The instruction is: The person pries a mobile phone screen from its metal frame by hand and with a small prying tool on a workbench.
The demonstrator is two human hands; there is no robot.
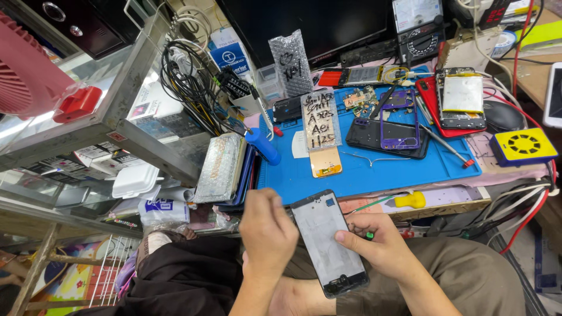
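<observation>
I hold a bare phone frame (329, 243), grey inside with a black rim, over my lap below the bench edge. My right hand (374, 246) grips its right side, thumb lying across the grey face, with a small green-tipped tool tucked between the fingers. My left hand (266, 231) is closed at the frame's upper left edge; what its fingertips pinch is hidden. A blue work mat (363, 175) lies on the bench just beyond my hands.
On the mat lie a purple phone frame (400, 126), a dark back cover (366, 137), an opened phone (461, 96), a screen pack (321, 120), tweezers (374, 159) and a blue bottle (261, 144). A yellow-handled screwdriver (410, 201) rests at the bench edge. Cables hang right; a glass shelf stands left.
</observation>
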